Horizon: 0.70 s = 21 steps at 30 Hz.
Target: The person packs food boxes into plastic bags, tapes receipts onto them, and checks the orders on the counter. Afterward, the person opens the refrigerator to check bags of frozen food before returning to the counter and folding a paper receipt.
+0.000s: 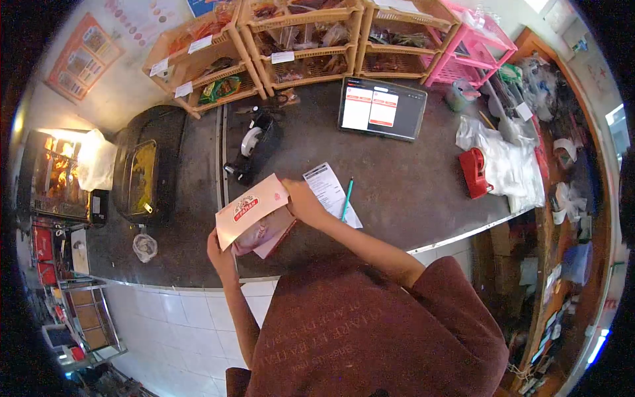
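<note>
Two bare hands over the near part of the dark tabletop (291, 142), left of its middle. Between them, held up at a tilt: a printed carton (253, 208), pale pink upper panel, red logo. A clear plastic bag (256, 236) shows just beneath that panel; contents unclear.

Left hand (221, 250): closed on the carton's left, near edge; fingers mostly hidden. Right hand (301, 201): closed on the right end, fingers bent, their tips partly out of sight behind the panel.

Just right of the right hand, a printed paper slip (324, 183) lies flat, a green pen (347, 200) across its right part. Beyond the carton, a black-and-white handheld device (252, 140). Farther off, a tablet (382, 109), screen lit, in front of tan baskets (301, 43) holding packets; a pink rack (469, 46) stands to their right. Right side: red tape dispenser (473, 173) against a heap of clear plastic bags (512, 169). Left side: black case (147, 165), a small crumpled plastic bag (145, 247) near it.
</note>
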Tool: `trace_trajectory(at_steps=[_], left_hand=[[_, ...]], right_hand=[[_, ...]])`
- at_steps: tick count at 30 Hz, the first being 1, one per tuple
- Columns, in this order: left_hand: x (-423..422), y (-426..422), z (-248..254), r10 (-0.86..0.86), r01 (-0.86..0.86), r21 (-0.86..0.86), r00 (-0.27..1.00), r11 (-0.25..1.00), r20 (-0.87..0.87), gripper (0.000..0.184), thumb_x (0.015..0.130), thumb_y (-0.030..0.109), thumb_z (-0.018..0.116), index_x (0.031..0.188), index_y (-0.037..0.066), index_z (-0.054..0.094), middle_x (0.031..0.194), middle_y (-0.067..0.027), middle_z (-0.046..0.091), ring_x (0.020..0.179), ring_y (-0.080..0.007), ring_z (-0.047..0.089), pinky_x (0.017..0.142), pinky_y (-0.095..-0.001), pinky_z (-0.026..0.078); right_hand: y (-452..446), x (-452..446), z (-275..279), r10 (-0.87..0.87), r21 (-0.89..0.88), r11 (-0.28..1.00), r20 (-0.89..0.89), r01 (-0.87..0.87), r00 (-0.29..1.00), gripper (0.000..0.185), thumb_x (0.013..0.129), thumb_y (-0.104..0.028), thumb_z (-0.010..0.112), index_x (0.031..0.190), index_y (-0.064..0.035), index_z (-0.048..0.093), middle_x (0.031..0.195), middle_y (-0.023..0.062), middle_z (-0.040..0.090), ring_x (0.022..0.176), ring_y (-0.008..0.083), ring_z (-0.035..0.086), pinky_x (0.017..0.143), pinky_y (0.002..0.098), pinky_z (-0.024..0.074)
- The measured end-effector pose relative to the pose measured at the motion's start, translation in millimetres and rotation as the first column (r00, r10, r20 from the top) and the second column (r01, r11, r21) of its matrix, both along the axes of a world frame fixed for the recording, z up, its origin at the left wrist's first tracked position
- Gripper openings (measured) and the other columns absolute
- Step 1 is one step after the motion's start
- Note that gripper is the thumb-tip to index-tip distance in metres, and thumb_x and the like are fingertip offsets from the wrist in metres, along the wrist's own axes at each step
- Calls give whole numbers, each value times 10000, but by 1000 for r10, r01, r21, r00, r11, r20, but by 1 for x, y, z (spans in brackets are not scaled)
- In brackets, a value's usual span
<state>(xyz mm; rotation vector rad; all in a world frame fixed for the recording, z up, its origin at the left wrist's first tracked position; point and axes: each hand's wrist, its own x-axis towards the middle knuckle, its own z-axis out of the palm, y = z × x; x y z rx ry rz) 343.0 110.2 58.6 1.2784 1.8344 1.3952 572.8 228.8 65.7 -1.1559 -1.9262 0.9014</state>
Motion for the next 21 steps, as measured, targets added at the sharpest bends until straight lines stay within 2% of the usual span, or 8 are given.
trace_trajectory(at_steps=[4, 6, 7, 8, 11, 16, 20, 21], left_hand=[[6, -4, 34, -46, 48, -76, 999, 996, 24, 406, 769, 69, 562, 1152, -12, 452, 1021, -107, 556, 934, -173, 523, 807, -286, 399], [20, -5, 43, -49, 53, -25, 987, 998, 155, 516, 764, 76, 573, 1234, 9, 372, 1045, -117, 551, 970, -206, 526, 828, -303, 394], [25, -4, 46, -101, 94, -54, 984, 994, -144, 617, 759, 90, 587, 1284, 34, 267, 1071, -148, 540, 993, -248, 525, 833, -321, 402], [31, -3, 50, -119, 100, -67, 895, 993, -431, 728, 755, 104, 601, 1335, 59, 163, 1097, -179, 528, 1016, -290, 524, 838, -338, 409], [34, -21, 42, -378, 307, -292, 898, 906, -227, 825, 734, 111, 624, 1342, 31, 72, 1181, -237, 452, 1031, -335, 512, 812, -382, 436], [53, -17, 49, -367, 119, -557, 858, 822, -359, 848, 715, 193, 629, 1322, -37, 83, 1243, -273, 363, 1126, -373, 410, 904, -447, 345], [74, -17, 61, -314, -204, -363, 237, 909, -919, 820, 726, 306, 590, 1306, -62, 143, 1315, -291, 232, 1247, -373, 226, 1013, -477, 164], [69, -17, 59, -384, -52, -414, 284, 909, -879, 801, 732, 315, 578, 1303, -62, 161, 1329, -281, 207, 1260, -364, 193, 1020, -472, 139]], right_hand=[[-4, 6, 53, 17, -314, 949, 157, 34, 987, 390, 729, -43, 513, 1115, -29, 463, 820, 251, 535, 818, 377, 539, 686, 446, 412], [-13, 3, 20, 15, 44, 999, 235, -26, 972, 468, 742, -55, 512, 1196, -51, 404, 907, 251, 511, 881, 378, 514, 717, 441, 405], [-19, 2, 15, 2, 220, 973, 274, -65, 962, 508, 748, -61, 512, 1237, -62, 374, 950, 251, 498, 913, 379, 501, 732, 439, 402], [-21, 5, 9, 51, 152, 984, 268, -95, 962, 538, 744, -74, 528, 1254, -79, 357, 980, 255, 477, 925, 391, 484, 745, 440, 408], [-24, 19, 35, 285, -77, 958, 180, -276, 941, 629, 732, -120, 582, 1300, -122, 310, 1069, 282, 416, 967, 422, 444, 811, 452, 400], [-25, 14, 5, 156, 220, 910, 603, -351, 782, 719, 700, -198, 605, 1329, -138, 262, 1248, 265, 318, 1179, 390, 303, 973, 442, 267], [-5, 20, 15, 145, 507, 650, 650, -567, 746, 732, 696, -261, 584, 1337, -154, 245, 1383, 210, 151, 1290, 321, 155, 1046, 452, 127], [-3, 27, 36, 438, 371, 650, 531, -664, 725, 703, 722, -288, 564, 1330, -119, 254, 1398, 173, 135, 1296, 282, 154, 1046, 452, 107]])
